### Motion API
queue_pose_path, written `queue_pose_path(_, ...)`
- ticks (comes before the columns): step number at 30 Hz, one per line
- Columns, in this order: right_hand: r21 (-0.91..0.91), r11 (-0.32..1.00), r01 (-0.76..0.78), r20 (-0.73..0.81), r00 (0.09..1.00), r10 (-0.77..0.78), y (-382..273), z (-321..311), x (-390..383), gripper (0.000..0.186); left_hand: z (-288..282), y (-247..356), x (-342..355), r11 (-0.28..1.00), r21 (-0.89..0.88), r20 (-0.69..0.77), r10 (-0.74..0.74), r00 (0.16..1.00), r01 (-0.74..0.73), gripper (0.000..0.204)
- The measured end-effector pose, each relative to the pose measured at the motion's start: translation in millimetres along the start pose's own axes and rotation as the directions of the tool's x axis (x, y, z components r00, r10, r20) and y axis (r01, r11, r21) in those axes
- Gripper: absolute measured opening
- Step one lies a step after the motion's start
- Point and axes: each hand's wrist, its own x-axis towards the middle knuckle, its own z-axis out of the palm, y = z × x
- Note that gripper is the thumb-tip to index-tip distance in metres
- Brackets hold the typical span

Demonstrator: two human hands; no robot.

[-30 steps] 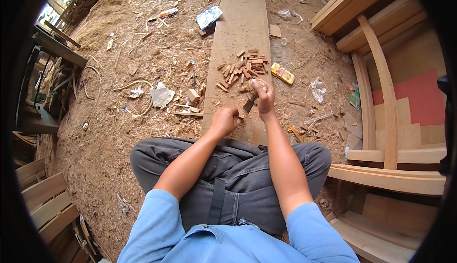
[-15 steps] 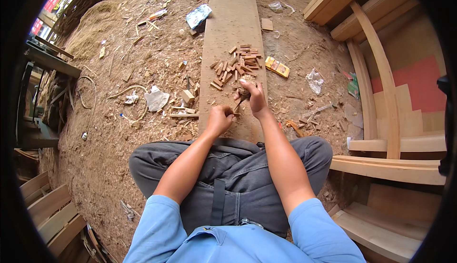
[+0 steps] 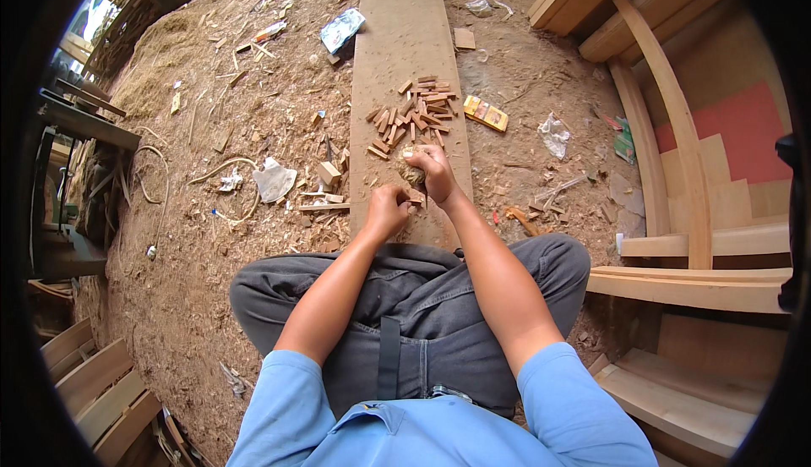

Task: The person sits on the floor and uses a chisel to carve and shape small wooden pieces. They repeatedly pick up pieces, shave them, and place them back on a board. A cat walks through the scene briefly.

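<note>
A small brown wood block (image 3: 415,199) is pinched between the thumb and fingers of my left hand (image 3: 389,211), low over the near part of a long board (image 3: 397,27). My right hand (image 3: 437,175) is closed round a thick, rough, straw-coloured handle (image 3: 411,169) beside it. A thin dark blade shows just below that fist, close to the block; most of the tool is hidden by my fingers. Just beyond my hands, a loose heap of similar small wood blocks (image 3: 420,114) lies on the board.
Left of the board lie a blue-white packet (image 3: 342,31), a white scrap (image 3: 274,180), a pale wood block (image 3: 329,173) and a rope (image 3: 228,165). To its right are a yellow packet (image 3: 486,114) and clear plastic (image 3: 554,136). A wooden frame (image 3: 701,277) stands at the right. Shavings cover the ground.
My right fist has turned and drawn nearer, with the handle's end swinging leftward; the blade shows less than before. The left hand keeps its pinch. The whole view has shifted slightly.
</note>
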Motion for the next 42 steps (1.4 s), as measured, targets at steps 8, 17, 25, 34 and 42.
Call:
queue_pose_path(8, -0.046, 0.999, -0.022, 0.156, 0.987, 0.029, 10.4, -10.1, 8.5, 0.019, 1.3, -2.2, -1.3, 1.0, 0.005, -0.009, 0.026, 1.0, -0.026, 0.01)
queue_pose_path(17, -0.016, 0.999, -0.036, 0.1, 0.994, 0.038, 3.2, -5.0, 4.7, 0.019, 3.5, -6.6, 0.3, 0.999, 0.001, -0.005, 0.043, 0.999, -0.043, 0.01)
queue_pose_path(25, -0.003, 1.0, 0.01, 0.161, 0.987, -0.01, 3.9, -5.2, 3.9, 0.021, 3.4, -7.7, 0.6, 0.999, -0.023, 0.005, 0.028, 1.0, -0.028, 0.01)
queue_pose_path(34, 0.073, 0.996, 0.059, 0.15, 0.986, -0.069, 9.4, -5.3, 5.6, 0.023, 3.0, -5.5, -1.3, 0.998, -0.066, 0.043, -0.001, 0.999, 0.004, 0.008)
queue_pose_path(42, 0.106, 0.993, 0.056, 0.133, 0.989, -0.07, 6.6, -4.9, 3.8, 0.02, -0.4, -0.2, -1.5, 0.996, -0.08, 0.045, -0.029, 0.999, 0.033, 0.011)
